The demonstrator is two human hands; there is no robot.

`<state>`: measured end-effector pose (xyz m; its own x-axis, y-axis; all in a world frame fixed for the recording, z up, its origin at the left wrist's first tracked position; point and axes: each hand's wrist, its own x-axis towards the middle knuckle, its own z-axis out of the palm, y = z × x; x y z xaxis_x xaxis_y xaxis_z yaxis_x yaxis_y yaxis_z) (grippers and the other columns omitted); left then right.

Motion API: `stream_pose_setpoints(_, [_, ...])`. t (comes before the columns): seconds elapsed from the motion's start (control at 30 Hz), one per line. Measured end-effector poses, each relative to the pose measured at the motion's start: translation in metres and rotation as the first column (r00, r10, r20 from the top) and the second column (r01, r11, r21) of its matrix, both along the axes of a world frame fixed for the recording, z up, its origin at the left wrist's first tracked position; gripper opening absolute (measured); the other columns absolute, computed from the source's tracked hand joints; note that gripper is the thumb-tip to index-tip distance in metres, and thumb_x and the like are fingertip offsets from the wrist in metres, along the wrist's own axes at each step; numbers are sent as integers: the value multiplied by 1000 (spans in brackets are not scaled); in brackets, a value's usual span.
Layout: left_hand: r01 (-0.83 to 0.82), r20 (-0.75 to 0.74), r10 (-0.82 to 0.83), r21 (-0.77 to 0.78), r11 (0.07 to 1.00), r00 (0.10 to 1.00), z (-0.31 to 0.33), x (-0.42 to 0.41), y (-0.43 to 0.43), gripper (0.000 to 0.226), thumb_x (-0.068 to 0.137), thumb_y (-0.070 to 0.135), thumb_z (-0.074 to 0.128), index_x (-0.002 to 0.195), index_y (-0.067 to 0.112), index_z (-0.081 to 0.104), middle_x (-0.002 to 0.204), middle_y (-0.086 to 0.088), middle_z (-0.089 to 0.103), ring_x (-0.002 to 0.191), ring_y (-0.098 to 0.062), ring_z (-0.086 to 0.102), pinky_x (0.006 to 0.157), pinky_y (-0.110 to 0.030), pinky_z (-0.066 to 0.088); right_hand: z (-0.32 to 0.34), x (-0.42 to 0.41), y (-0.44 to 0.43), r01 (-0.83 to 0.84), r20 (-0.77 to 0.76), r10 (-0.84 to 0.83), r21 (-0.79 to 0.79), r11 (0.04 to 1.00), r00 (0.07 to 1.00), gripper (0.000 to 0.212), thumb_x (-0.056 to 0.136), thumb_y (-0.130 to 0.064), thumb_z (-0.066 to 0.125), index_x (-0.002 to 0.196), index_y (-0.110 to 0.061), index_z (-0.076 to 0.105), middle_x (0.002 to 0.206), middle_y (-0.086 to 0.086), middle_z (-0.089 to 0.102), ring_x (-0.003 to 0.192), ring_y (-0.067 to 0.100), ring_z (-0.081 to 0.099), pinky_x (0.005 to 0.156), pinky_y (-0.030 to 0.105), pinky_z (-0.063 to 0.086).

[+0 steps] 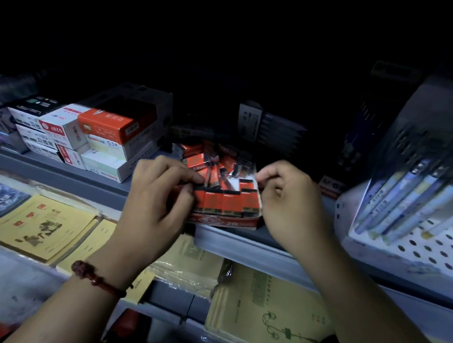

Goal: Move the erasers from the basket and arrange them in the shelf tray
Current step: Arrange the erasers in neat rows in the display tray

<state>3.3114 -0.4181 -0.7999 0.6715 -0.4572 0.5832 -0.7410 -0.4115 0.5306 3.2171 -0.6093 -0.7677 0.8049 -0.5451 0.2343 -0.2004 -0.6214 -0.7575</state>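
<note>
Nearest the camera, the left wrist wears a bead bracelet (97, 280), and yellow notebooks (36, 229) lie on the lower shelf beneath both forearms. Above them, on the lip of the upper shelf (242, 241), sits the red shelf tray (225, 222), with a front row of erasers (231, 204) standing upright side by side. The left hand (153, 201) has its fingers (191, 178) curled, thumb and forefinger pinching the leftmost eraser (198, 200) of that row. The right hand (292, 201) is curled at the tray's right end; whether it grips the rim, an eraser or nothing I cannot tell. Behind the row, more erasers lie in a loose heap (215, 163), tilted every way. Farther back are stacked refill boxes (104, 131) on the left and hanging pens (408, 191) on the right. No basket can be made out. The risk here is that pressing the end eraser in sideways topples its neighbours, or that the heap slides forward onto the row; the dim light makes misalignment easy to miss.
</note>
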Motion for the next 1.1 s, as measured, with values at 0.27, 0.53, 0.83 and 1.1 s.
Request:
stream_pose_setpoints(0.27, [-167,-93,162,-48,985,982,-1,15,26,29,91,21,41,103,33,65,108,12,56,111,-14,40,89,-18,30,-2,6,11,-349,-75,366,173,921,928,40,99,-3,46,113,-38,61,105,-4,74,70,18,68,64,40,56])
stream_pose_setpoints(0.53, [-190,-96,183,-75,979,978,-4,14,26,29,91,23,40,101,34,65,108,13,56,111,-16,41,89,-34,34,17,42,-17,-123,-391,21,-238,963,920,39,100,-22,46,138,-17,56,120,16,67,111,34,63,91,34,52])
stream_pose_setpoints(0.83, [-182,-95,175,-74,980,980,-9,14,27,29,93,19,42,103,35,65,108,12,57,111,-19,43,87,-30,34,17,63,-17,-126,-600,-66,-272,954,797,37,106,-32,44,139,-20,54,145,12,53,132,36,51,100,39,45])
stream_pose_setpoints(1.1, [-184,-89,177,-78,980,980,-7,12,28,25,93,23,43,101,33,65,114,11,53,117,-20,43,93,-19,36,12,45,-24,-114,-491,-28,-257,960,871,39,105,-34,49,142,-23,54,140,11,60,128,35,55,101,35,45])
